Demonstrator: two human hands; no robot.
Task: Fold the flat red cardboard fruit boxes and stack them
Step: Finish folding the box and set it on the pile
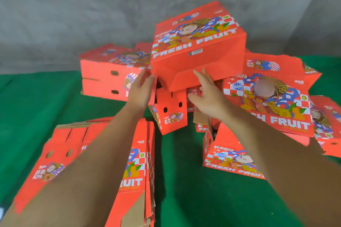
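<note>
A folded red fruit box (197, 42) sits tilted on top of a heap of folded boxes at the middle back. My left hand (141, 88) touches its lower left corner with straight fingers. My right hand (208, 96) reaches under its front flap, fingers spread and relaxed, gripping nothing. A pile of flat red boxes (60, 153) lies on the green cloth at the lower left, partly hidden by my left forearm.
Two folded boxes (103, 77) are stacked at the back left. More folded boxes (269, 101) lie loosely at the right, one low (228, 155) near the front. A small box (171, 110) stands under my hands. Green cloth (184, 190) covers the table; grey fabric hangs behind.
</note>
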